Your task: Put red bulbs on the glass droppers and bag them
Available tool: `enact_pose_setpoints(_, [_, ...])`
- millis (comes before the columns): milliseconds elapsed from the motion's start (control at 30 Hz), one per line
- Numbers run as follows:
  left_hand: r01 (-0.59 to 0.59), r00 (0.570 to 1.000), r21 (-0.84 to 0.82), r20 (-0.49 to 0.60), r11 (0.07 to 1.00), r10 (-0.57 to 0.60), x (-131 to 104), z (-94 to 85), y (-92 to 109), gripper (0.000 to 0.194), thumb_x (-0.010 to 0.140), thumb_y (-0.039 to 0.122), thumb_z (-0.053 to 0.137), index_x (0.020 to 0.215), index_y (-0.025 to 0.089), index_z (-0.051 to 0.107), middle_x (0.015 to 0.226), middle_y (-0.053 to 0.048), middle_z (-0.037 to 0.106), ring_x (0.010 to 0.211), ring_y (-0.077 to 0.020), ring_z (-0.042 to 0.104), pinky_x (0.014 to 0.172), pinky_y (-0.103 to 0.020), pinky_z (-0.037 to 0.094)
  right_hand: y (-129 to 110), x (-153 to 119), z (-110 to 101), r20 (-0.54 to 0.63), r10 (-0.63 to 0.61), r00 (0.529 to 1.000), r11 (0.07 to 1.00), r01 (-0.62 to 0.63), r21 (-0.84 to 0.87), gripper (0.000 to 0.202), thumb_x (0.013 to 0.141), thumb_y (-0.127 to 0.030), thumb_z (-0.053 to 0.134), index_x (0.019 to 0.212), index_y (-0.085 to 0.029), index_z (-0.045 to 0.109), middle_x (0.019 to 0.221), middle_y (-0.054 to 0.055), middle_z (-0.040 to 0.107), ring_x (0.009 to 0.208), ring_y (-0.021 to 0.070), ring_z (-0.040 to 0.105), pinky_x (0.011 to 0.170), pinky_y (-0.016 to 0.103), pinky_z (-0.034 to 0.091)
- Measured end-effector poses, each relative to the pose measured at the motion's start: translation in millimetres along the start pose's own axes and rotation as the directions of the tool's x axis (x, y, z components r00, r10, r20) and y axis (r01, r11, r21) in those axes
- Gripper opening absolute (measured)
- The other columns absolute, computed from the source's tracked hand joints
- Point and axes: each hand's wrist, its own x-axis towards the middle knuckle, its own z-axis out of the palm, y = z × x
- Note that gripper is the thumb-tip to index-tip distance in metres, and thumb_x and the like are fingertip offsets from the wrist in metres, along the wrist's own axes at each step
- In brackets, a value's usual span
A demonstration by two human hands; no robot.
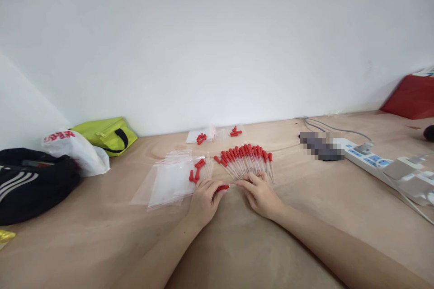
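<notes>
Between thumb and fingers, my left hand [205, 198] pinches a red rubber dropper bulb [223, 188]. A clear dropper tube [232, 185] runs from the bulb's right end into my right hand [259, 194], whose closed fingers hold its other end. Whether the tube sits inside the bulb is too small to tell. Just beyond my right hand, several clear droppers with red bulbs [246, 150] lie fanned side by side, bulbs away from me. Several loose red bulbs [196, 174] rest beside my left hand, by a stack of clear zip bags [166, 185].
Near the wall lie more zip bags [191, 136] with red bulbs [235, 132]. A black bag [37, 189], a white plastic bag [76, 149] and a green bag [108, 133] stand on the left. A power strip [364, 160] with plugs and cables lies right, near a red bag [412, 97].
</notes>
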Motion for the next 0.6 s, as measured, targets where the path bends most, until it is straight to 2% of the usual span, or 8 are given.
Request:
enact_pose_setpoints(133, [-0.017,1.0,-0.022,0.0,1.0,0.017,0,0.0,0,0.017,0.086,0.029,0.044,0.089,0.02,0.059,0.084,-0.002,0.066,0.082,-0.0188,0.056,0.076,-0.034,0.038,-1,0,0,0.012,-0.004,1.0,1.0,0.003,0.024,0.032,0.082,-0.009,0.038,0.103,-0.021,0.058,0.086,0.005,0.056,0.077,0.014,0.049,0.076,0.033,0.025])
enact_pose_setpoints(267, [-0.083,0.997,-0.046,-0.005,0.996,0.083,-1,-0.8,1,0.02,0.088,0.029,0.041,0.091,0.02,0.06,0.083,-0.002,0.065,0.079,-0.017,0.056,0.075,-0.033,0.036,4,0,1,0.029,-0.034,0.999,0.998,0.033,0.056,0.039,0.078,-0.003,0.038,0.105,-0.023,0.059,0.086,0.004,0.055,0.077,0.0134,0.049,0.075,0.032,0.025])
enact_pose_setpoints(400, [-0.146,0.988,-0.047,0.041,0.988,0.148,-2,-3.7,4,0.022,0.088,0.026,0.04,0.085,0.02,0.06,0.078,-0.001,0.064,0.075,-0.0151,0.054,0.077,-0.033,0.033,9,1,0,0.074,-0.082,0.994,0.993,0.076,0.085,0.043,0.077,-0.001,0.04,0.104,-0.026,0.059,0.087,0.003,0.055,0.078,0.0127,0.049,0.074,0.031,0.024])
enact_pose_setpoints(600, [-0.151,0.987,-0.031,0.058,0.988,0.152,-2,-4.7,6,0.022,0.088,0.024,0.037,0.083,0.019,0.059,0.076,-0.001,0.063,0.073,-0.0142,0.054,0.081,-0.034,0.03,9,3,-2,0.076,-0.115,0.99,0.993,0.116,-0.014,0.042,0.074,-0.002,0.042,0.105,-0.027,0.059,0.081,0.001,0.057,0.069,0.0118,0.047,0.068,0.03,0.021])
